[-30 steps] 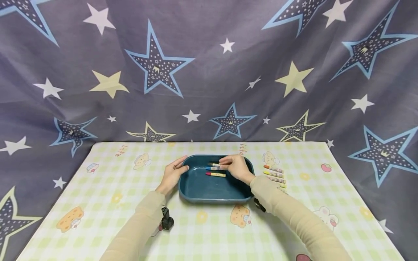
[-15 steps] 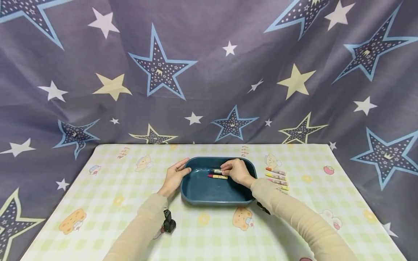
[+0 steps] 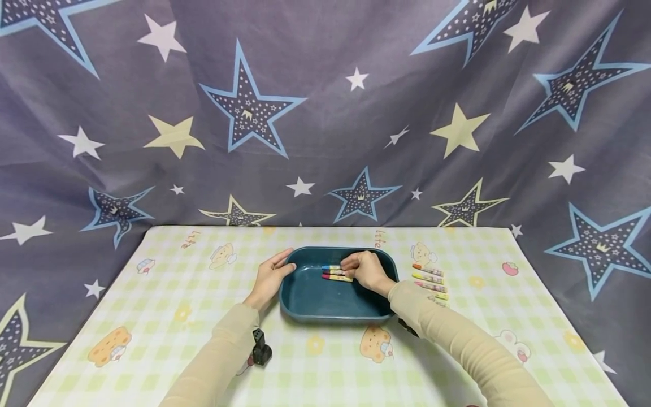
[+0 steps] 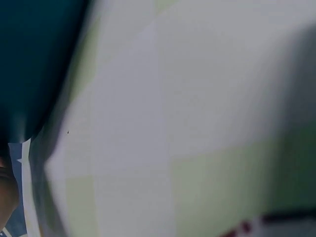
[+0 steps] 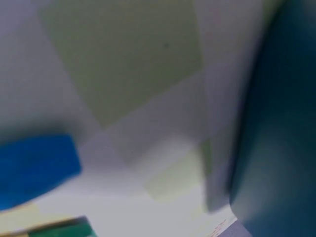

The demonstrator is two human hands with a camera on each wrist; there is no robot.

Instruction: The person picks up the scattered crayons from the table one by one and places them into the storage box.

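A dark teal plastic tray (image 3: pixel 325 302) lies on the table, also in the left wrist view (image 4: pixel 37 59). My left hand (image 3: pixel 268 281) grips its left rim, thumb over the edge and fingers along the outside. Inside, near the back, a blue crayon (image 3: pixel 330 267), a dark crayon (image 3: pixel 333 272) and a red-tipped crayon (image 3: pixel 337 277) lie side by side. Reaching over the right rim, my right hand (image 3: pixel 370 272) pinches the dark crayon's right end; its fingertips also sit close to the blue one. Both wrist views show little or nothing of the fingers.
Right of the tray lie an orange crayon (image 3: pixel 427 269), a yellow crayon (image 3: pixel 428 278), a pink crayon (image 3: pixel 430 286) and others partly behind my right sleeve. A blue crayon tip (image 5: pixel 39 168) and a green one (image 5: pixel 64 229) show in the right wrist view. A starry curtain (image 3: pixel 305 135) hangs behind.
The dark crayon has shifted from behind the blue crayon to between it and the red-tipped one, with my right hand moving slightly toward me. My left hand stays on the tray rim.
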